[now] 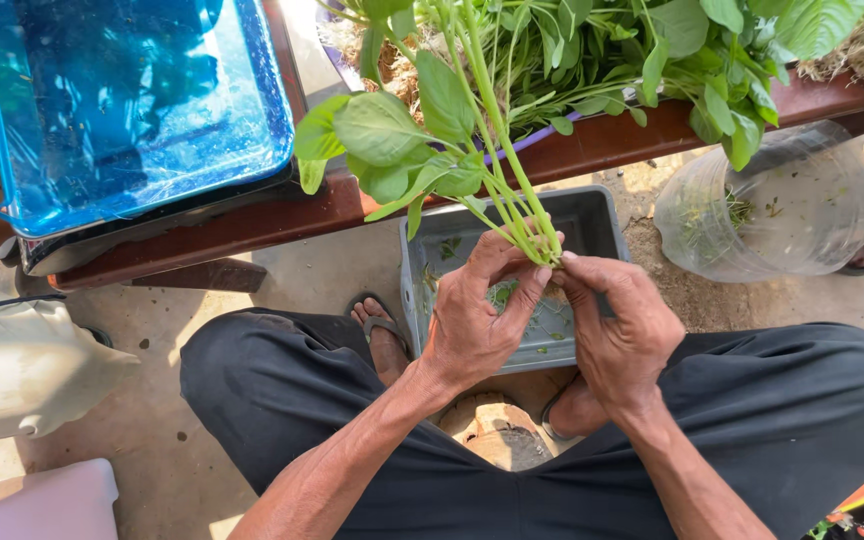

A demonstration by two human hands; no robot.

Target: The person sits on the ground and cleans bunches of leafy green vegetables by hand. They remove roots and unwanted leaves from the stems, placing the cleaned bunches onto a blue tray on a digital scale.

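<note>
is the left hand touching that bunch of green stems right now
Touching. The head view shows the left hand with its fingers wrapped around the lower ends of the leafy green stems, right beside the right hand, above the grey tub.

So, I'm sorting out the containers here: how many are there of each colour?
Blue tray: 1
Grey tub: 1
Clear plastic bag: 1
Total: 3
</note>
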